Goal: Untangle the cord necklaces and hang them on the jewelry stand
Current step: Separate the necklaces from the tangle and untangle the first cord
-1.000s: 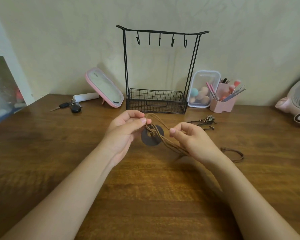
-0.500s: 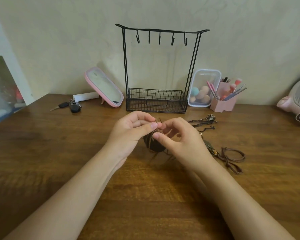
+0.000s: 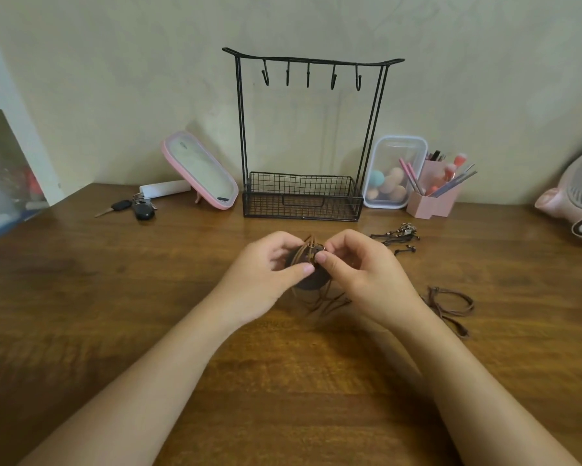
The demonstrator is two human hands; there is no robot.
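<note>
Cord necklaces (image 3: 311,255) are a knotted clump around a dark pendant (image 3: 308,282), left hand (image 3: 266,274) and right hand (image 3: 360,274) both pinching it. Every hook on the jewelry stand (image 3: 303,200) is bare, so nothing's hung yet.

Free: table (image 3: 141,307) wood, lower and left frame; open span under jewelry stand (image 3: 302,196) hooks. Obstacles: mirror (image 3: 200,171) and keys (image 3: 138,208) left of stand, loose cords (image 3: 434,297) right of centre.

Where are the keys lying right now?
Head view: the keys lie far left on the table, in front of the white tube, left of the pink mirror.
</note>
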